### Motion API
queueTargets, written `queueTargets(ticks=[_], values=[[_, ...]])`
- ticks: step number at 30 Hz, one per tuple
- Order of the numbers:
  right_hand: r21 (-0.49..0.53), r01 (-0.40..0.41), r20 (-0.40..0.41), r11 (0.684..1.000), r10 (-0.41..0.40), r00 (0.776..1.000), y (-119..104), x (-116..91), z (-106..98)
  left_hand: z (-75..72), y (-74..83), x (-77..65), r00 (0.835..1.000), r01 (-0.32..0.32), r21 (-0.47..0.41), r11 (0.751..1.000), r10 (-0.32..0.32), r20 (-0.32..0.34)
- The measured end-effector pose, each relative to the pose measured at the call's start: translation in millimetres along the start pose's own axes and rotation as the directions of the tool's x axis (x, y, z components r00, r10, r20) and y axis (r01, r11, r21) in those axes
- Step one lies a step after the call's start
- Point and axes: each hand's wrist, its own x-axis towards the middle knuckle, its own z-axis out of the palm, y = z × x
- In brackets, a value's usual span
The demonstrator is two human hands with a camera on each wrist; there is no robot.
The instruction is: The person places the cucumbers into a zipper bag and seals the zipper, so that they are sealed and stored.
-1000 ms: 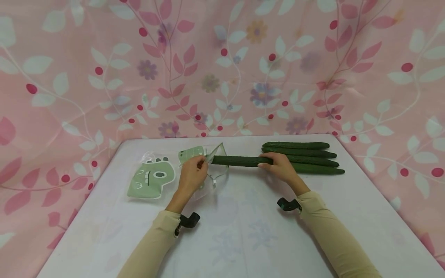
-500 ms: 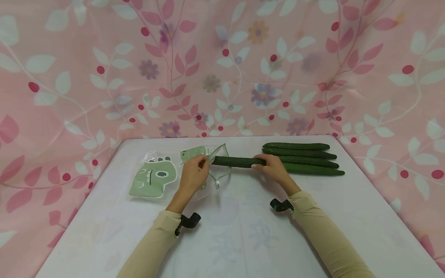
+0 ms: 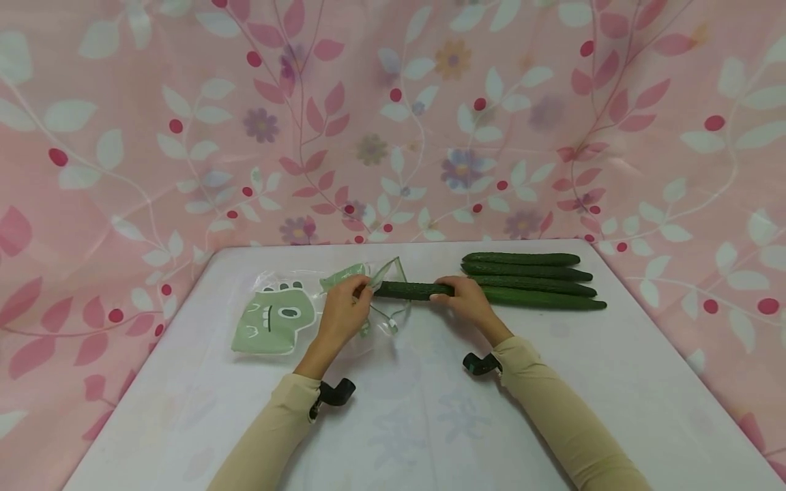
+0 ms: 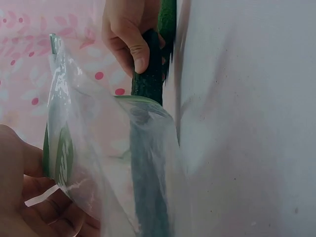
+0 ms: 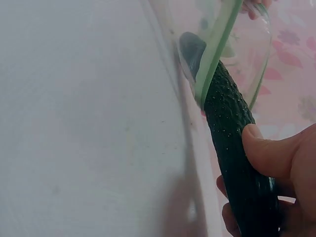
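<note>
A dark green cucumber (image 3: 410,291) lies partly inside a clear zip bag (image 3: 295,281) printed with a green cartoon dinosaur. My right hand (image 3: 465,300) grips its outer end, thumb on one side and fingers on the other, as the right wrist view shows. The bag's green-edged mouth (image 5: 215,54) stands open around the cucumber. My left hand (image 3: 344,307) pinches the rim of the bag; in the left wrist view the thumb and fingers (image 4: 33,160) hold its edge. Through the clear plastic the cucumber's inner part (image 4: 148,187) shows.
Several more cucumbers (image 3: 528,269) lie side by side at the back right of the white table (image 3: 405,423). A pink floral cloth (image 3: 393,123) hangs behind the table's far edge. A small black camera is strapped to each wrist.
My right hand has moved left, pushing the cucumber further into the bag, so less of it shows outside. The left hand stays nearly in place, still pinching the rim.
</note>
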Motion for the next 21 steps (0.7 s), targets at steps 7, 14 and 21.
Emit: queueTargets(ticks=[7,14,21], values=[[-0.074,0.047,0.075,0.996,-0.042,0.996,7,-2,7,0.7,-3.2,0.7,1.000,0.005,0.004,1.000,-0.005,0.004],[-0.077,0.140,0.124,0.987,-0.129,0.984,12,-10,0,0.1,-2.6,-0.4,1.000,0.003,0.019,1.000,-0.003,0.004],[-0.087,0.111,0.062,0.990,-0.106,0.992,22,-28,-14,-0.3,-2.8,0.7,1.000,0.003,0.023,1.000,-0.003,0.013]])
